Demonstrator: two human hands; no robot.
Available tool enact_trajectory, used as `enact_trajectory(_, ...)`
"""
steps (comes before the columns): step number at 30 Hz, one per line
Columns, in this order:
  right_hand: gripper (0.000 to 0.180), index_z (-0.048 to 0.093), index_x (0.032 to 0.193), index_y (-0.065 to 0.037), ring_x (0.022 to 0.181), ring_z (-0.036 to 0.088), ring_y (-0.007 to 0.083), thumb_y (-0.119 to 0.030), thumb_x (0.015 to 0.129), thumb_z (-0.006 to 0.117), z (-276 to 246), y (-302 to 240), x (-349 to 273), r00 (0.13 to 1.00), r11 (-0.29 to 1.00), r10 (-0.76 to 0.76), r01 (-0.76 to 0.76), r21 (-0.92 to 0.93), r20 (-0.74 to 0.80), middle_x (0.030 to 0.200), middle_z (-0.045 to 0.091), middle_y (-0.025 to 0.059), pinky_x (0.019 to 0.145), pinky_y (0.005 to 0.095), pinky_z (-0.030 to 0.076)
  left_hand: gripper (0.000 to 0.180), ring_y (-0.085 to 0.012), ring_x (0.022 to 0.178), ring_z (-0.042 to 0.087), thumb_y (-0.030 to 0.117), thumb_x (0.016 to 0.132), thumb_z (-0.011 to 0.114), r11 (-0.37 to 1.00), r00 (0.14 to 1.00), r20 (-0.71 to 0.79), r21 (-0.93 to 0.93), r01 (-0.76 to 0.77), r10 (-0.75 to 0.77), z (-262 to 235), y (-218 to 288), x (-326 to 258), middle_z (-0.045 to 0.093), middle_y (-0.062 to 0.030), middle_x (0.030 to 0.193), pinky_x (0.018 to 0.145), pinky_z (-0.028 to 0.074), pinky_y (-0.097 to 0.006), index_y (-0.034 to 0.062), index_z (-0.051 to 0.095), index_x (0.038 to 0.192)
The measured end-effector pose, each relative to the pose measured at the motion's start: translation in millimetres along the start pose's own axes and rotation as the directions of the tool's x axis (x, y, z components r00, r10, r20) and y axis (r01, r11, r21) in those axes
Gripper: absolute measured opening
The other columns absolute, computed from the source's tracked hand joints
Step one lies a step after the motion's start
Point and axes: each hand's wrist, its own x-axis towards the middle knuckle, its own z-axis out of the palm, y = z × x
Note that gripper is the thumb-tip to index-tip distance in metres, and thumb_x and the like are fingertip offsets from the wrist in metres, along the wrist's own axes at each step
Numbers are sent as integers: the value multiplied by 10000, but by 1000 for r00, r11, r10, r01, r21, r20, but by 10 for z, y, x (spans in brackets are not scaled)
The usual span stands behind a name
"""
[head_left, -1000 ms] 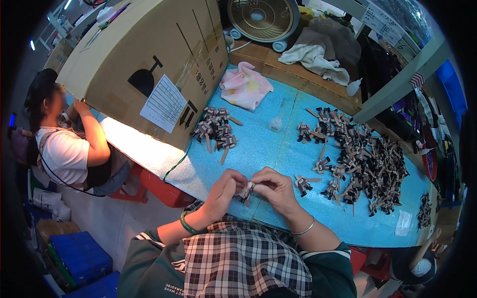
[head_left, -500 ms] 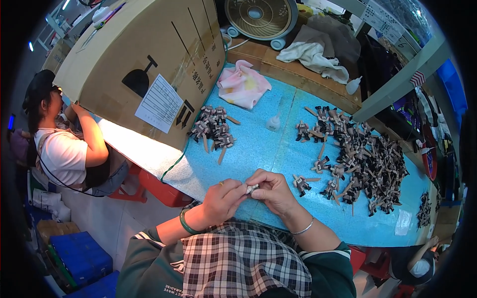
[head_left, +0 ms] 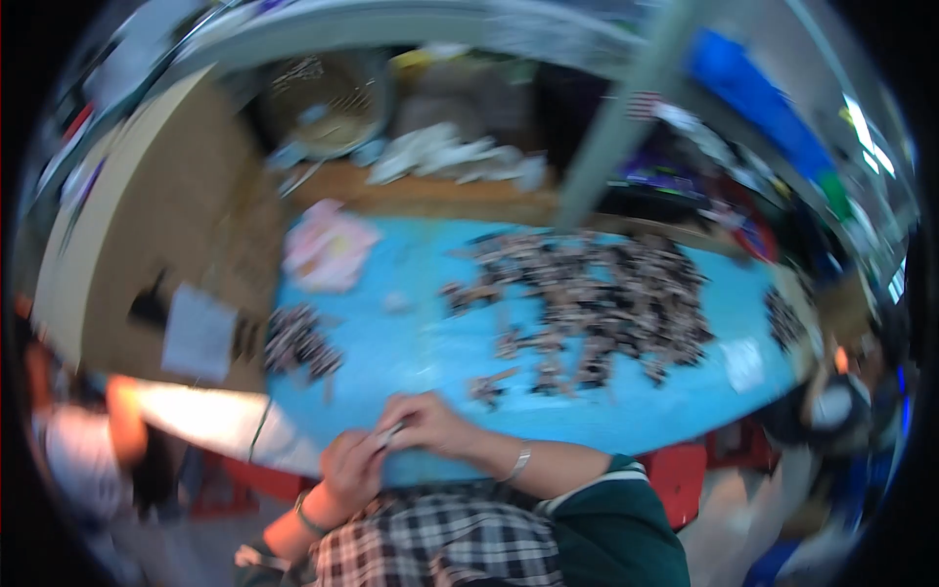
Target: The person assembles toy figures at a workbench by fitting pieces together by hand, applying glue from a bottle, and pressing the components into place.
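Note:
Close to the table's near edge, my left hand and my right hand meet, fingers pinched together. Between the fingertips is a small pale piece, mostly covered and blurred, so its kind cannot be made out. Beyond them on the blue tabletop lie a small group of grey-and-brown toy figures at left and a large heap of similar figures at right. One figure lies at the heap's near side, close to my right hand. A small white squeeze bottle stands farther back.
A large cardboard box walls off the left side. A pink cloth, a fan and white rags sit toward the back. A grey post rises behind the heap. Another person sits at left, another at right.
The view has swung toward the right and blurred, so the table and box appear shifted left. Both hands still pinch the small pale piece together.

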Motion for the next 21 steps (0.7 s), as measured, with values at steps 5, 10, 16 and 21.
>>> enact_trajectory(5, 187, 671, 915, 8, 839, 597, 133, 0, 730, 699, 43, 114, 101, 1000, 995, -1, 1, 98, -6, 873, 621, 63, 724, 261, 483, 170, -312, 673, 592, 8, 821, 614, 996, 999, -17, 68, 50, -49, 26, -115, -227, 591, -167, 813, 570, 478, -357, -9, 585, 988)
enact_trajectory(10, 149, 663, 860, 10, 724, 636, 121, 11, 713, 691, 138, 138, 87, 998, 911, 53, -33, 411, -36, 814, 649, 66, 631, 234, 522, 171, -362, 777, 596, 40, 901, 577, 996, 993, 90, 58, 66, -71, -69, 169, 21, 623, -209, 898, 705, 484, -410, -48, 609, 1044)
enact_trajectory(16, 137, 656, 858, 8, 663, 643, 112, 10, 724, 688, 133, 39, 87, 996, 899, 62, -26, 437, -69, 791, 668, 70, 589, 223, 544, 176, -355, 788, 599, 73, 922, 571, 990, 987, 109, 93, 105, -115, -74, 201, 85, 631, -197, 917, 718, 483, -402, -51, 610, 1041)
enact_trajectory(21, 131, 652, 857, -3, 640, 642, 113, -4, 735, 698, 123, 57, 121, 997, 910, 33, -2, 414, -68, 779, 671, 72, 569, 228, 548, 177, -345, 796, 604, 81, 923, 575, 989, 990, 91, 116, 93, -104, -53, 147, 36, 634, -191, 926, 726, 484, -395, -48, 615, 1037)
